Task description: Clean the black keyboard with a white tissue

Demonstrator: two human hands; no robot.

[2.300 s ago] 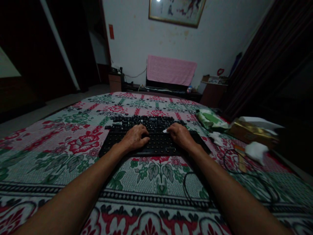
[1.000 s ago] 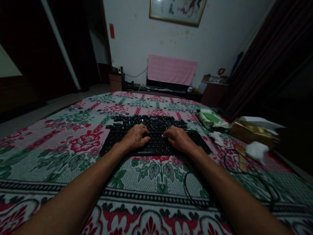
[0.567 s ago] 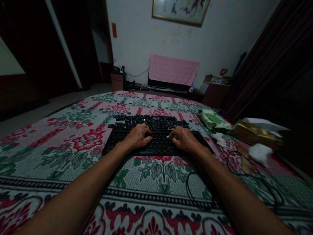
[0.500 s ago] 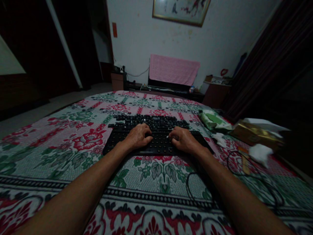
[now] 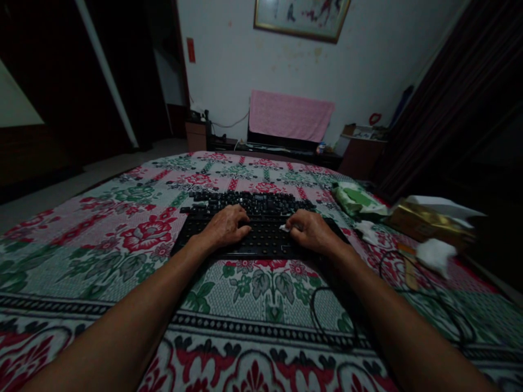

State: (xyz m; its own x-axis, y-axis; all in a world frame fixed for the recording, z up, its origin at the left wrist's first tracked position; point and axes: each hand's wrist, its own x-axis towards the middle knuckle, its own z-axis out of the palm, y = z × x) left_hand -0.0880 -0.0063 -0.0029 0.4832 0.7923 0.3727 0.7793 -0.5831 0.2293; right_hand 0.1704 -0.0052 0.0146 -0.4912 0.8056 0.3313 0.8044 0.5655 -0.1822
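Observation:
A black keyboard (image 5: pixel 261 239) with its keycaps off lies on the patterned bedspread, rows of small switch stems showing. Behind its far edge, loose black keycaps (image 5: pixel 261 202) are spread in a wide band. My left hand (image 5: pixel 229 226) rests over the left half of the keyboard, thumb apart from the fingers, gripping nothing that I can see. Over the right half, my right hand (image 5: pixel 308 231) is closed in a pinch on a small white tissue (image 5: pixel 285 227), whose tip pokes out at the fingertips near the stems.
To the right lie a green-and-white wipes pack (image 5: pixel 357 200), a gold tissue box (image 5: pixel 429 223), crumpled white tissues (image 5: pixel 436 257) and a flat brush (image 5: pixel 409 272). A black cable (image 5: pixel 441 296) loops over the bedspread (image 5: pixel 261 326) beside my right forearm.
My right hand has shifted slightly right, and more of the white tissue shows. My left hand has slid slightly left. The keyboard and keycaps look unmoved.

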